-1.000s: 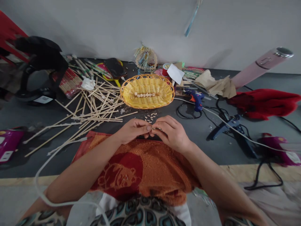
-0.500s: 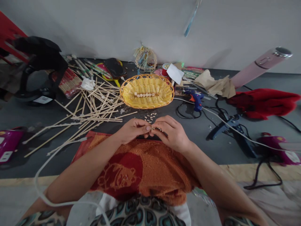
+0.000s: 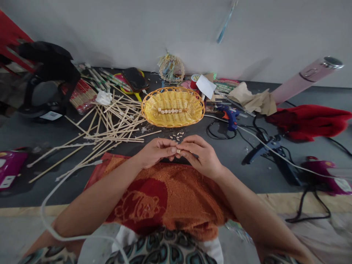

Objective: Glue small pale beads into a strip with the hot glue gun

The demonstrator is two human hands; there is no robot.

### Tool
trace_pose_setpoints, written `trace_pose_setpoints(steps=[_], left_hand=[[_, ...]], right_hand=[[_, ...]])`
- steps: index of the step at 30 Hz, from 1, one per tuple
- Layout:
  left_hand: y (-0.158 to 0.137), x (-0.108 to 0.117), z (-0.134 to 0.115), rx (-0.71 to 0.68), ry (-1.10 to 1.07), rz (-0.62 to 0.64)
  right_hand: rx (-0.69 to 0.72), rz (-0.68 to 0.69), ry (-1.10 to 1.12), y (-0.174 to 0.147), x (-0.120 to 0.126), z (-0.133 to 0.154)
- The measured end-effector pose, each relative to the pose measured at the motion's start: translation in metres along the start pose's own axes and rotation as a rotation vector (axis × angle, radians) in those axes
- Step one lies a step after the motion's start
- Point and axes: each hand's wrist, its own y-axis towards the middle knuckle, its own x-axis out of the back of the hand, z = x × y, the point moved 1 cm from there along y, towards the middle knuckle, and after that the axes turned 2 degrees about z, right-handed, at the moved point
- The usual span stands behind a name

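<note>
My left hand (image 3: 156,153) and my right hand (image 3: 202,157) meet over the near edge of the table, fingertips almost touching. Between them they pinch a small strip of pale wooden pieces (image 3: 178,151), mostly covered by the fingers. Just beyond the fingertips lie several short cut bits of wooden stick (image 3: 178,135). Behind these stands a yellow oval wicker basket (image 3: 150,119), and in it rests a band of small light wooden pieces (image 3: 172,111). An orange-red towel (image 3: 192,194) is spread below my hands.
Many loose thin wooden sticks (image 3: 115,126) lie to the left. At right are a blue glue gun (image 3: 231,116), a dark blue clamp-like tool (image 3: 264,148), cables, a red cloth (image 3: 310,119) and a pink flask (image 3: 299,82). A white cord (image 3: 45,200) loops over my left arm.
The small strip between my fingers has turned, so that less of it shows toward the right hand. Both hands remain in almost the same place.
</note>
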Motion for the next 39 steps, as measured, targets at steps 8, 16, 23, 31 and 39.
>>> trace_pose_setpoints(steps=[8,16,23,31,39], left_hand=[[-0.001,0.0,-0.001,0.036,-0.014,0.002],[0.0,-0.002,-0.002,0.016,-0.043,0.016],[0.001,0.001,0.0,0.006,-0.119,-0.029],[0.002,0.003,-0.005,-0.039,-0.26,-0.084],[0.002,0.002,-0.004,-0.016,-0.227,-0.093]], right_hand=[[0.019,0.001,0.003,-0.002,0.0,0.0],[0.008,0.015,0.06,-0.001,-0.004,0.001],[-0.046,-0.017,-0.017,-0.001,0.01,-0.004],[0.039,0.279,-0.262,-0.004,-0.001,-0.011],[0.021,0.272,-0.279,-0.001,-0.005,-0.005]])
